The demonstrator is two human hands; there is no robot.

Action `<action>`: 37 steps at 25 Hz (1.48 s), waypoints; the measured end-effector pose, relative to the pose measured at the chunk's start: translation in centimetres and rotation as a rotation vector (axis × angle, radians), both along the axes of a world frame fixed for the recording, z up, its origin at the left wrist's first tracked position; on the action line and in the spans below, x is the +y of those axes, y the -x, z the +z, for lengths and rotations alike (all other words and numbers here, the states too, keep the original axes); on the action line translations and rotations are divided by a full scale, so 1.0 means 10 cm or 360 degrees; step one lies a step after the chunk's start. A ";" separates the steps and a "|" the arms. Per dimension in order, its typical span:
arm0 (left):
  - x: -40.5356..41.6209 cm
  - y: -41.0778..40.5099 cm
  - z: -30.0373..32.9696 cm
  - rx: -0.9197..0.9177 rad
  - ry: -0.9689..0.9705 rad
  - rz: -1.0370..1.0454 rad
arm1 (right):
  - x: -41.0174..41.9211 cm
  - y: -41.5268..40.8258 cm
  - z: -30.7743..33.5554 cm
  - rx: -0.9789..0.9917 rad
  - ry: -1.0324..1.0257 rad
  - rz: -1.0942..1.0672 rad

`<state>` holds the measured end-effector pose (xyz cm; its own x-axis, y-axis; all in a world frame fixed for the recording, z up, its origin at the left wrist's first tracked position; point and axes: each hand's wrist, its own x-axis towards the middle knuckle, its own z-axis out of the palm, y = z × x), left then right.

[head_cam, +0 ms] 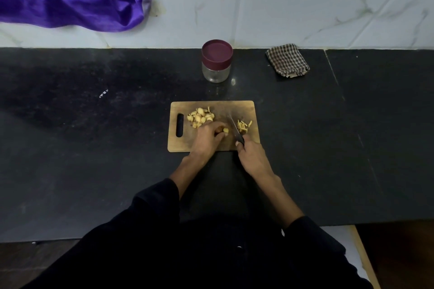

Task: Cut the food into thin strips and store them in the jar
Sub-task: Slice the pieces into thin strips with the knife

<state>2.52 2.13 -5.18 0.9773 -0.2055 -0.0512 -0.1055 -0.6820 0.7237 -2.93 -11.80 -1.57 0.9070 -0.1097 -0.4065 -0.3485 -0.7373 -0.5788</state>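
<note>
Left hand pinches one small yellow piece on the wooden board. Right hand grips the knife, whose blade points away from the person, just right of that piece. The uncut pile lies behind the left hand; cut strips lie right of the blade. The jar stands behind the board, lid on, with open counter between.

Head-worn view, down onto counter
</note>
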 end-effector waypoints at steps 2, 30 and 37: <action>0.00 0.01 -0.01 -0.0016 -0.0014 0.0012 | -0.01 0.06 -0.01 0.0027 0.0007 -0.0016; -0.08 0.02 -0.11 0.0011 -0.0028 0.0135 | 0.24 -0.21 0.30 0.0442 0.0274 0.0026; -0.09 0.02 -0.11 0.0045 -0.0056 0.0196 | 0.34 0.08 0.15 0.0411 0.0259 -0.0010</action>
<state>2.37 1.22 -6.23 0.9931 -0.0815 -0.0841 0.0008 -0.7134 0.7008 -3.77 -8.41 -0.08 0.7752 -0.1977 -0.5999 -0.4737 -0.8102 -0.3451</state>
